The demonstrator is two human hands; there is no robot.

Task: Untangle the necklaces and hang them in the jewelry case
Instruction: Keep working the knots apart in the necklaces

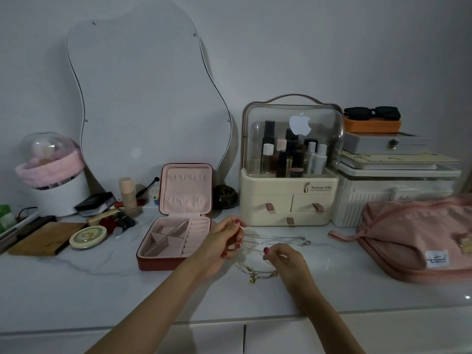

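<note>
A red jewelry case [176,241] with pink lining stands open on the white counter, lid upright with a row of hooks near its top. To its right lie thin tangled necklaces: silver chains [286,240] farther back, a gold chain with small beads [263,273] nearer me. My left hand [224,241] is beside the case's right edge, fingers curled, pinching a fine chain. My right hand [286,261] is over the gold chain, thumb and forefinger pinching a chain too. The strand between the hands is barely visible.
A cream cosmetics organiser [288,200] with drawers stands behind the necklaces. A pink pouch [419,236] lies at the right. A wavy mirror [148,98] leans on the wall. Bottles, compacts and a wooden board [46,237] crowd the left. The counter's front edge [229,321] runs below my arms.
</note>
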